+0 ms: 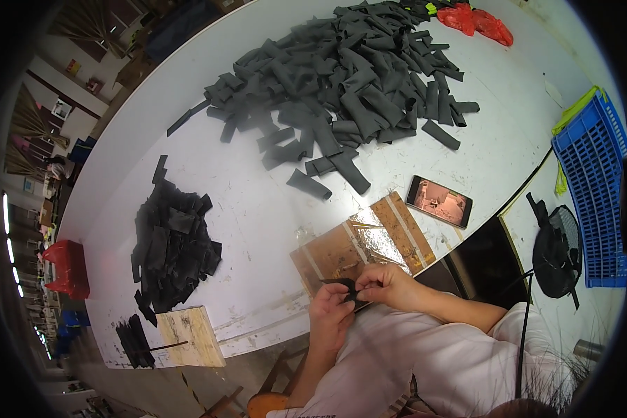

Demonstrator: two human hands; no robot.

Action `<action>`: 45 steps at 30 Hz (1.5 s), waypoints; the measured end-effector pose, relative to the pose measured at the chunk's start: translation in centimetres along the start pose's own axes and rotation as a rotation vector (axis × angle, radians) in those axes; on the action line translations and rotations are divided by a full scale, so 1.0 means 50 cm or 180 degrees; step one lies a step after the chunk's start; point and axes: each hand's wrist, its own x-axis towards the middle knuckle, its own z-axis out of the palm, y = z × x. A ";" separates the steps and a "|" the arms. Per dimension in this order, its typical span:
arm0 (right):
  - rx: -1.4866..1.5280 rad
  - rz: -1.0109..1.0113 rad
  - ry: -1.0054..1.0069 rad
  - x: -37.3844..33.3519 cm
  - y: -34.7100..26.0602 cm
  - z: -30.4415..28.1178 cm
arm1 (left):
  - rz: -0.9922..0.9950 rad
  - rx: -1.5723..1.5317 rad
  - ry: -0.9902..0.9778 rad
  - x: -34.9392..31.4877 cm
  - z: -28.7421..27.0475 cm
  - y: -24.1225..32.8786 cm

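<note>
A small black piece (352, 295) is held up between the person's two hands, over the near edge of a brown board at the table's rim. The left hand (329, 315) pinches it between thumb and bent fingers from the left; the right hand (389, 287) has its thumb and forefinger pressed together on it from the other side, and the fingers hide much of its shape. Just beyond the hands, the brown board (319, 259) lies flat with pale strips across it and a shiny silver panel (382, 242) in its middle. A phone with a lit screen (439, 201) lies just beside the board's far right corner. All this rests on a white, curved tabletop (258, 216). Farther out, a large heap of dark grey tubes (355, 90) spreads over the far part, some lying loose at its near side. To the left is a smaller pile of flat black pieces (174, 240), and nearer the edge a pale wooden block (192, 341) beside a bundle of black strips (134, 343). A red plastic bag (475, 23) lies at the far right. At the right side, a blue basket (593, 191) stands beside a black mesh bag (559, 251).
</note>
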 end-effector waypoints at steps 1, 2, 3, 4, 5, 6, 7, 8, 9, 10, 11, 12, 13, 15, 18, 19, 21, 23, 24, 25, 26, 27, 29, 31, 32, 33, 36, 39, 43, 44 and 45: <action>0.0686 0.0433 -0.0183 0.003 0.004 -0.002 | 0.0187 0.0454 0.0252 0.002 0.002 -0.003; 0.1324 0.0950 -0.0332 0.005 0.006 -0.003 | 0.0405 0.0817 0.0433 0.005 0.004 -0.011; 0.1825 0.1659 -0.0453 0.007 0.008 -0.003 | 0.0642 0.1163 0.0595 0.009 0.006 -0.019; 0.2147 0.1459 -0.0572 0.010 0.008 -0.001 | 0.1065 0.1540 0.0726 0.013 0.009 -0.027; 0.2333 0.1449 -0.0665 0.013 0.007 0.001 | 0.1509 0.1898 0.0837 0.017 0.011 -0.034; 0.2519 0.1436 -0.0755 0.014 0.005 0.003 | 0.1956 0.2252 0.0941 0.020 0.012 -0.038; 0.2280 0.1319 -0.0690 0.015 0.002 0.006 | 0.1938 0.2221 0.0920 0.021 0.012 -0.039; 0.2037 0.1201 -0.0626 0.015 0.000 0.008 | 0.1925 0.2187 0.0899 0.021 0.013 -0.039; 0.1927 0.0881 -0.0683 0.015 -0.002 0.008 | 0.1917 0.2150 0.0874 0.021 0.013 -0.036; 0.1762 0.1035 -0.0534 0.015 -0.003 0.006 | 0.1741 0.1891 0.0801 0.020 0.013 -0.031; 0.1744 0.0993 -0.0504 0.016 -0.004 0.004 | 0.1555 0.1640 0.0724 0.019 0.014 -0.024; 0.1678 0.1042 -0.0428 0.016 -0.004 0.003 | 0.1426 0.1397 0.0622 0.016 0.013 -0.016; 0.1651 0.1098 -0.0385 0.015 -0.004 0.001 | 0.1195 0.1168 0.0496 0.014 0.011 -0.006; 0.1823 0.0844 -0.0393 0.012 -0.006 0.000 | 0.0916 0.0726 0.0265 0.014 0.011 0.008; 0.1886 0.0667 -0.0442 0.001 -0.016 -0.002 | 0.0442 0.0135 -0.0342 0.007 0.008 0.028; 0.1887 0.0620 -0.0481 -0.005 -0.022 -0.005 | 0.0297 -0.0130 -0.0697 0.003 0.008 0.033; 0.1900 0.0564 -0.0486 -0.017 -0.037 -0.007 | 0.0048 -0.0287 -0.0883 -0.004 0.010 0.039; 0.1868 0.0518 -0.0489 -0.025 -0.051 -0.011 | -0.0188 -0.0478 -0.1146 -0.015 0.013 0.043; 0.1839 0.0498 -0.0474 -0.028 -0.056 -0.012 | -0.0335 -0.0542 -0.1256 -0.020 0.014 0.045; 0.1801 0.0464 -0.0450 -0.029 -0.059 -0.012 | -0.0450 -0.0744 -0.1550 -0.025 0.015 0.046; 0.1653 0.0288 -0.0523 -0.026 -0.061 -0.013 | -0.0495 -0.0841 -0.1511 -0.024 0.018 0.044; 0.1503 0.0102 -0.0587 -0.023 -0.061 -0.013 | -0.0507 -0.1077 -0.1649 -0.023 0.021 0.041; 0.1146 -0.0453 -0.0415 -0.013 -0.060 -0.016 | -0.0424 -0.1013 -0.1365 -0.028 0.027 0.039; 0.1640 -0.0468 -0.0337 0.000 -0.061 -0.021 | 0.0359 0.0328 -0.0819 -0.029 0.035 0.034; 0.1911 -0.0580 -0.0306 0.003 -0.063 -0.024 | 0.0754 0.0980 -0.0505 -0.033 0.040 0.029; 0.1551 -0.0491 -0.0255 0.005 -0.067 -0.026 | 0.1141 0.1484 -0.0270 -0.038 0.045 0.025; 0.0137 -0.1028 0.0026 0.007 -0.088 -0.033 | 0.2767 0.2656 0.0003 -0.038 0.059 0.018; -0.0099 -0.1198 0.0251 0.006 -0.111 -0.030 | 0.3317 0.2811 0.0008 -0.030 0.066 0.020; -0.0584 -0.1238 0.0436 0.004 -0.130 -0.027 | 0.3196 0.2793 0.0118 -0.027 0.075 0.024; -0.0665 -0.1304 0.0511 0.004 -0.132 -0.024 | 0.3100 0.2703 0.0219 -0.027 0.077 0.025; -0.0662 -0.1179 0.0483 0.003 -0.134 -0.022 | 0.2971 0.2556 0.0171 -0.029 0.080 0.026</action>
